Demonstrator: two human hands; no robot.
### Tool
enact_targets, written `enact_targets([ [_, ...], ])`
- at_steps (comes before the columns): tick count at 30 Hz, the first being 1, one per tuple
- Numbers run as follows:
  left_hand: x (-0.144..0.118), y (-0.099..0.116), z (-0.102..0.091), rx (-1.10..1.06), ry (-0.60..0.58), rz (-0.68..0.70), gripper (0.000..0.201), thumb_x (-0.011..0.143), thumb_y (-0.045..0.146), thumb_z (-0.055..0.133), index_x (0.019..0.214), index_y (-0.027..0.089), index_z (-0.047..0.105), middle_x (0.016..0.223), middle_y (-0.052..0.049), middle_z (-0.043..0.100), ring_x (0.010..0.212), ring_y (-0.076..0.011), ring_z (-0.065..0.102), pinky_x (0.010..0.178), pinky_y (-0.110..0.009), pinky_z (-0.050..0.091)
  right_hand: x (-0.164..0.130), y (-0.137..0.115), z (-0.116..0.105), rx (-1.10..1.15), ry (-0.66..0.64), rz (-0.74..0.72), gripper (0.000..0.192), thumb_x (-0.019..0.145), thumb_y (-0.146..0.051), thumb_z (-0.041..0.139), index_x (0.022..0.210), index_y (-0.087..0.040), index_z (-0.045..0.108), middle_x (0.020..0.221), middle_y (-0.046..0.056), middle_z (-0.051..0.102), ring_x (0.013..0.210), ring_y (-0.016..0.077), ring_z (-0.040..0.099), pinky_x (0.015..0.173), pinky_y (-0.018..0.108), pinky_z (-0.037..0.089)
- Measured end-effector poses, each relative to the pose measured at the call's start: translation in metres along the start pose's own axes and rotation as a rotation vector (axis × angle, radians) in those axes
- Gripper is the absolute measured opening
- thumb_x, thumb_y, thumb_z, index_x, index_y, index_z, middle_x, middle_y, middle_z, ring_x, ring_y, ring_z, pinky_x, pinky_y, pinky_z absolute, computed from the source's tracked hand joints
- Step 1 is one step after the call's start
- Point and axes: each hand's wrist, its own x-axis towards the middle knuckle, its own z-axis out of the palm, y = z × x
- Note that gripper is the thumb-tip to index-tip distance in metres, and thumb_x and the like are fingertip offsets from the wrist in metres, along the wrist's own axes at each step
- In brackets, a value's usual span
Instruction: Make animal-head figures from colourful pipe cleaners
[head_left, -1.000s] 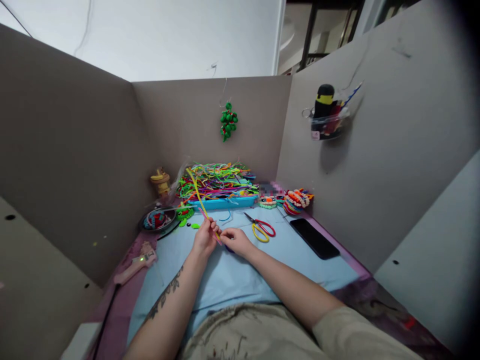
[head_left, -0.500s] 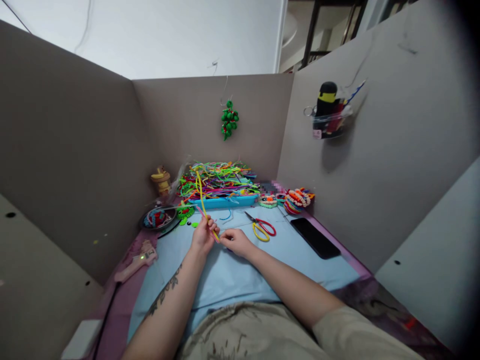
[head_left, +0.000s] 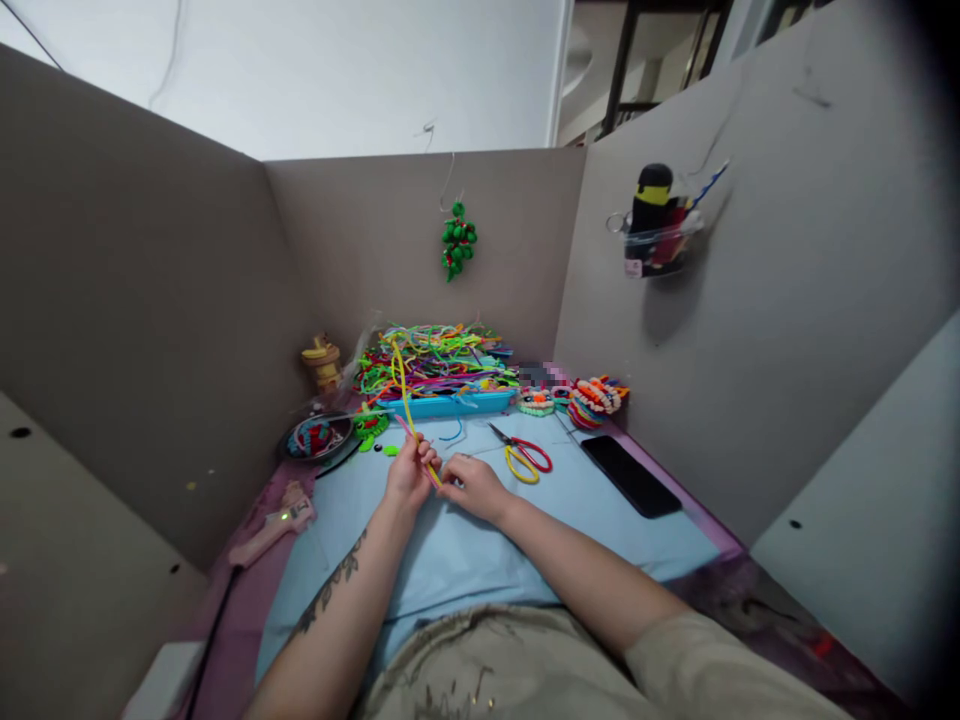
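Yellow and pink pipe cleaners are gripped in my left hand (head_left: 412,470), its fingers curled round them. The long yellow pipe cleaner (head_left: 403,385) stands up above that hand, bent in a loop at its top, and a short pink pipe cleaner (head_left: 403,424) sticks out beside it. Their lower ends reach down to the right. There my right hand (head_left: 472,484) pinches with thumb and finger at the ends of the pipe cleaners. Scissors (head_left: 523,453) with one red and one yellow handle lie partly spread on the blue cloth (head_left: 495,560), just right of my right hand.
A blue tray (head_left: 457,404) heaped with coloured pipe cleaners stands at the back. A phone (head_left: 630,476) lies right, a pink glue gun (head_left: 277,525) and a dark bowl (head_left: 319,437) left. Grey panels (head_left: 420,240) enclose the table, with a cup of tools (head_left: 664,245) hung on one.
Both hands stay almost in place, with only slight finger movement at the lower ends of the pipe cleaners. The view has shifted a little.
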Motion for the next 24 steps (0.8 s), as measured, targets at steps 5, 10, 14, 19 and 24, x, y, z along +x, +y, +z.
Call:
enact_targets([
  [5, -0.0015, -0.0027, 0.0004, 0.038, -0.015, -0.010, 0.015, 0.085, 0.029, 0.049, 0.078, 0.016, 0.050, 0.052, 0.008, 0.034, 0.041, -0.0038, 0.034, 0.046, -0.017, 0.037, -0.0005, 0.0005, -0.0010, -0.002, -0.006, 0.011, 0.013, 0.073, -0.027, 0.064, 0.073, -0.019, 0.054, 0.073, -0.001, 0.055, 0.068, 0.0110, 0.049, 0.063, 0.021, 0.036],
  [10, -0.0039, -0.0018, 0.0050, 0.106, 0.008, -0.001, 0.019, 0.084, 0.033, 0.050, 0.079, 0.014, 0.050, 0.053, 0.007, 0.033, 0.039, -0.0029, 0.030, 0.035, -0.012, 0.024, -0.0006, 0.0017, 0.0001, -0.016, -0.005, 0.036, 0.016, 0.071, -0.029, 0.065, 0.071, -0.019, 0.052, 0.071, -0.002, 0.052, 0.066, 0.0107, 0.047, 0.061, 0.021, 0.034],
  [14, -0.0054, -0.0034, 0.0072, 0.195, 0.004, 0.045, 0.026, 0.079, 0.040, 0.055, 0.080, 0.014, 0.050, 0.052, 0.008, 0.029, 0.037, -0.0018, 0.025, 0.032, -0.011, 0.018, -0.0007, 0.0021, 0.0006, -0.010, -0.012, 0.057, 0.019, 0.071, -0.031, 0.065, 0.071, -0.018, 0.051, 0.070, -0.003, 0.050, 0.064, 0.0104, 0.044, 0.059, 0.022, 0.032],
  [19, -0.0075, -0.0052, 0.0080, 0.332, -0.010, 0.075, 0.029, 0.070, 0.035, 0.067, 0.082, 0.015, 0.048, 0.052, 0.010, 0.027, 0.037, -0.0007, 0.023, 0.032, -0.010, 0.015, -0.0008, 0.0025, 0.0009, -0.007, -0.029, 0.071, 0.020, 0.070, -0.032, 0.065, 0.070, -0.018, 0.051, 0.069, -0.002, 0.049, 0.063, 0.0107, 0.043, 0.059, 0.022, 0.031],
  [24, -0.0090, -0.0042, 0.0087, 0.356, 0.005, 0.033, 0.027, 0.074, 0.037, 0.062, 0.077, 0.016, 0.045, 0.050, 0.011, 0.023, 0.036, -0.0010, 0.020, 0.032, -0.011, 0.011, 0.0000, 0.0015, -0.0012, 0.115, -0.075, 0.059, 0.029, 0.060, -0.033, 0.072, 0.069, -0.018, 0.050, 0.068, -0.004, 0.046, 0.060, 0.0093, 0.039, 0.056, 0.021, 0.029],
])
